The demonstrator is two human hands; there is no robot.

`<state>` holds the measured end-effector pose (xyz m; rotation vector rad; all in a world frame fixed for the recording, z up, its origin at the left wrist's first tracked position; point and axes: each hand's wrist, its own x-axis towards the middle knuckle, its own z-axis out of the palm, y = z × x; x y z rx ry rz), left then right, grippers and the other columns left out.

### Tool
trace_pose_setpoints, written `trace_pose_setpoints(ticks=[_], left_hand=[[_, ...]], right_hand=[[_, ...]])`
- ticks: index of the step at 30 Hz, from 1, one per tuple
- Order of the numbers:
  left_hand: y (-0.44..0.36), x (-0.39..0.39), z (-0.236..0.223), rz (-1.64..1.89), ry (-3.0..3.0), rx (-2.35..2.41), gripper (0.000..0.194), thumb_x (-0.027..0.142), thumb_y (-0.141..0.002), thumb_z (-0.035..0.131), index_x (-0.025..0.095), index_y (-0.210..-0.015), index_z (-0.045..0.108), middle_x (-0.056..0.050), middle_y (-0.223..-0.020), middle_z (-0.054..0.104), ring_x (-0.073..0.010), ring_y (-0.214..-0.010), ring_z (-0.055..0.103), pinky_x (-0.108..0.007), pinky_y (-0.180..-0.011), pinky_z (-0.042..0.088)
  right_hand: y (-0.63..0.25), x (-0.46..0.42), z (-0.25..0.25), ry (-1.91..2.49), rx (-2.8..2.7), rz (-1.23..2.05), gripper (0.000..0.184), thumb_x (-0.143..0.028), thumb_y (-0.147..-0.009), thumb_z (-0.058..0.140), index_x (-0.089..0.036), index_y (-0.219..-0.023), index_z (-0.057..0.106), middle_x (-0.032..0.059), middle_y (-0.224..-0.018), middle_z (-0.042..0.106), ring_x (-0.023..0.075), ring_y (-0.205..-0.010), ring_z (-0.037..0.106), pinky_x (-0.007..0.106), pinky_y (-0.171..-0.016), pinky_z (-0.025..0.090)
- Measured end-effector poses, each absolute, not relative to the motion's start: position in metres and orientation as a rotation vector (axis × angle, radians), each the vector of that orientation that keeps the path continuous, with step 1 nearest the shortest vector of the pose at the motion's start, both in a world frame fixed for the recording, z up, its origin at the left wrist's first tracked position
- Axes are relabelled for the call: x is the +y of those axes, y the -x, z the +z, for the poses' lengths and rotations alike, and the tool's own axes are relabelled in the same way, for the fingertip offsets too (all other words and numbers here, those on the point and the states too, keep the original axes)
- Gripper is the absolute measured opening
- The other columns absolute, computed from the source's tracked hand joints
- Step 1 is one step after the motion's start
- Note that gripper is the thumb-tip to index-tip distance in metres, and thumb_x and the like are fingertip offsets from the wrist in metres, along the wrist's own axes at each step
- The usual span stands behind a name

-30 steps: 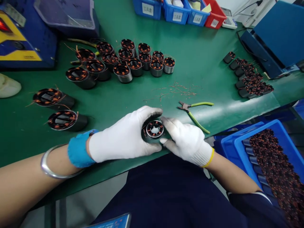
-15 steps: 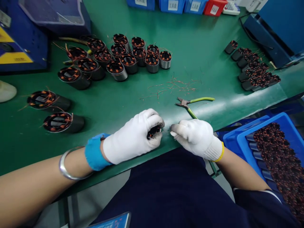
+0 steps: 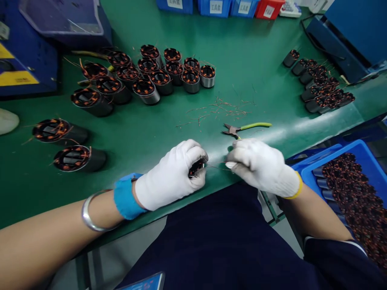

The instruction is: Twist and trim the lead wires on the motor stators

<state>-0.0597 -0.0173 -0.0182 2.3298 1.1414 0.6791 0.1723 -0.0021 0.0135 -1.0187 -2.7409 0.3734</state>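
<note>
My gloved left hand (image 3: 181,171) is wrapped round a motor stator (image 3: 196,168), its copper-wound end facing right and mostly hidden by my fingers. A thin copper wire (image 3: 215,166) runs from the stator to my gloved right hand (image 3: 254,165), whose thumb and fingers are pinched on it. Just beyond the right hand lie diagonal cutters (image 3: 236,129) with green handles, partly covered by that hand. Loose copper wire scraps (image 3: 225,108) are scattered farther up the green table (image 3: 145,133).
Several stators (image 3: 146,88) stand at the back left, with two more (image 3: 80,158) nearer. Another group (image 3: 320,86) sits at the right. A blue crate (image 3: 361,151) full of stators is beside the table's right edge. Blue bins (image 3: 214,9) and a red bin (image 3: 268,9) line the back.
My right hand has moved right, away from the stator, and more of the wire now shows stretched between the hands. My left hand keeps its hold on the stator.
</note>
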Motion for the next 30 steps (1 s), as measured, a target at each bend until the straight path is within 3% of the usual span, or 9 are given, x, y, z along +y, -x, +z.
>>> trace_pose_setpoints(ticks=[4, 6, 8, 9, 12, 14, 21, 25, 30], left_hand=[[0.060, -0.018, -0.020, 0.673, -2.325, 1.144, 0.019, 0.010, -0.072, 0.049, 0.014, -0.088, 0.057, -0.008, -0.088, 0.056, -0.0201, -0.079, 0.053, -0.035, -0.071, 0.047], [0.060, -0.018, -0.020, 0.687, -2.329, 1.137, 0.018, 0.010, -0.072, 0.049, 0.014, -0.087, 0.057, -0.008, -0.088, 0.056, -0.0199, -0.078, 0.053, -0.035, -0.071, 0.047], [0.061, -0.018, -0.020, 0.701, -2.337, 1.124, 0.015, 0.011, -0.072, 0.049, 0.015, -0.085, 0.056, -0.007, -0.085, 0.055, -0.0193, -0.076, 0.052, -0.034, -0.068, 0.046], [0.061, -0.018, -0.020, 0.706, -2.342, 1.116, 0.013, 0.012, -0.073, 0.050, 0.015, -0.084, 0.055, -0.007, -0.085, 0.055, -0.0190, -0.075, 0.052, -0.033, -0.067, 0.046], [0.061, -0.018, -0.019, 0.718, -2.350, 1.110, 0.009, 0.014, -0.074, 0.052, 0.015, -0.083, 0.054, -0.006, -0.084, 0.054, -0.0181, -0.074, 0.051, -0.032, -0.065, 0.046], [0.062, -0.018, -0.019, 0.715, -2.359, 1.116, 0.010, 0.013, -0.075, 0.052, 0.016, -0.085, 0.055, -0.006, -0.086, 0.055, -0.0176, -0.075, 0.052, -0.032, -0.066, 0.046], [0.062, -0.019, -0.021, 0.716, -2.420, 1.095, 0.011, 0.011, -0.080, 0.050, 0.014, -0.086, 0.058, -0.008, -0.090, 0.056, -0.0187, -0.078, 0.054, -0.033, -0.069, 0.048], [0.062, -0.019, -0.022, 0.720, -2.484, 1.075, 0.011, 0.012, -0.083, 0.048, 0.015, -0.087, 0.057, -0.009, -0.091, 0.055, -0.0192, -0.079, 0.053, -0.034, -0.069, 0.048], [0.062, -0.021, -0.023, 0.739, -2.502, 1.085, 0.013, 0.009, -0.081, 0.048, 0.018, -0.087, 0.055, -0.006, -0.090, 0.053, -0.0174, -0.077, 0.052, -0.032, -0.068, 0.047]], right_hand=[[-0.198, 0.000, 0.043, 0.983, -2.408, 0.556, 0.014, -0.029, -0.090, 0.054, -0.019, -0.098, 0.062, 0.0061, -0.093, 0.065, 0.0202, -0.092, 0.063, 0.037, -0.088, 0.048], [-0.193, -0.002, 0.050, 1.057, -2.279, 0.574, 0.042, -0.044, -0.082, 0.066, -0.019, -0.115, 0.058, 0.0121, -0.119, 0.061, 0.0256, -0.112, 0.059, 0.040, -0.097, 0.046], [-0.176, -0.004, 0.048, 1.173, -2.362, 0.587, 0.071, -0.056, -0.069, 0.074, -0.017, -0.124, 0.056, 0.0157, -0.130, 0.055, 0.0315, -0.119, 0.054, 0.042, -0.098, 0.044], [-0.166, -0.005, 0.043, 1.216, -2.457, 0.624, 0.069, -0.058, -0.068, 0.074, -0.017, -0.121, 0.058, 0.0146, -0.124, 0.059, 0.0314, -0.113, 0.058, 0.042, -0.092, 0.046], [-0.141, -0.002, 0.024, 1.236, -2.559, 0.989, 0.029, -0.043, -0.089, 0.053, -0.017, -0.088, 0.066, 0.0035, -0.079, 0.065, 0.0167, -0.075, 0.061, 0.030, -0.067, 0.046], [-0.138, 0.001, 0.014, 1.276, -2.415, 1.283, 0.032, -0.037, -0.092, 0.046, -0.016, -0.075, 0.063, -0.0007, -0.062, 0.058, 0.0107, -0.059, 0.053, 0.024, -0.056, 0.040], [-0.163, 0.009, 0.015, 1.412, -1.731, 1.870, 0.028, -0.038, -0.087, 0.055, -0.013, -0.073, 0.060, 0.0016, -0.069, 0.062, 0.0068, -0.053, 0.051, 0.021, -0.052, 0.043], [-0.168, 0.010, 0.017, 1.438, -1.798, 1.851, 0.033, -0.043, -0.087, 0.055, -0.014, -0.073, 0.061, 0.0017, -0.069, 0.063, 0.0073, -0.053, 0.053, 0.021, -0.052, 0.044], [-0.172, 0.023, 0.013, 1.333, -2.012, 1.534, 0.036, -0.048, -0.089, 0.054, -0.016, -0.100, 0.066, 0.0027, -0.083, 0.068, 0.0108, -0.070, 0.061, 0.022, -0.063, 0.048]])
